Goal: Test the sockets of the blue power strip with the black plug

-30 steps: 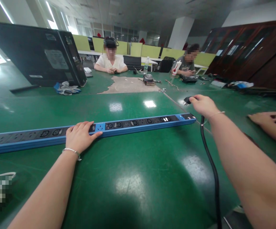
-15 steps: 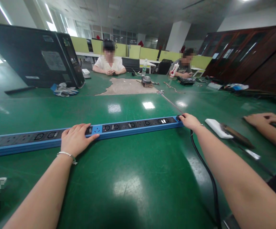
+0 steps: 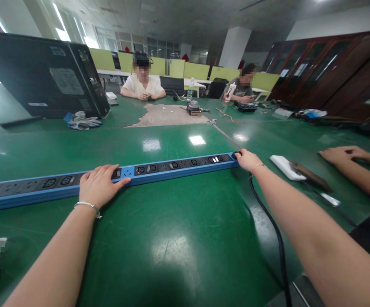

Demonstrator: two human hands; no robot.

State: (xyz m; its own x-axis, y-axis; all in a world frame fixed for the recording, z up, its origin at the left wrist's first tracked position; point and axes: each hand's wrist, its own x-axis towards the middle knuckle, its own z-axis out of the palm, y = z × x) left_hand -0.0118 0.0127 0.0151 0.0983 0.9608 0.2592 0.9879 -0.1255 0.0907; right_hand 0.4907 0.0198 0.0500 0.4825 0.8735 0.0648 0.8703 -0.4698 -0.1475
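Note:
A long blue power strip [image 3: 159,169] with black sockets lies across the green table [image 3: 172,209]. Over its middle-left part rests my left hand [image 3: 98,186], gripping the strip across its width, fingers on the far edge and thumb on the near side. At the strip's right end my right hand [image 3: 246,160] is closed round the black cable end. From under that hand a black cable [image 3: 276,230] runs down toward the table's near edge.
Gloves [image 3: 82,120] and a large black case [image 3: 44,81] stand back left. A white box [image 3: 286,167] and another person's arms [image 3: 354,164] are on the right. Two people sit across the table, near a bottle [image 3: 190,88] and a round metal device [image 3: 193,106].
The view has shifted slightly, so most things appear a little farther left. Both hands keep their places on the strip and at its right end.

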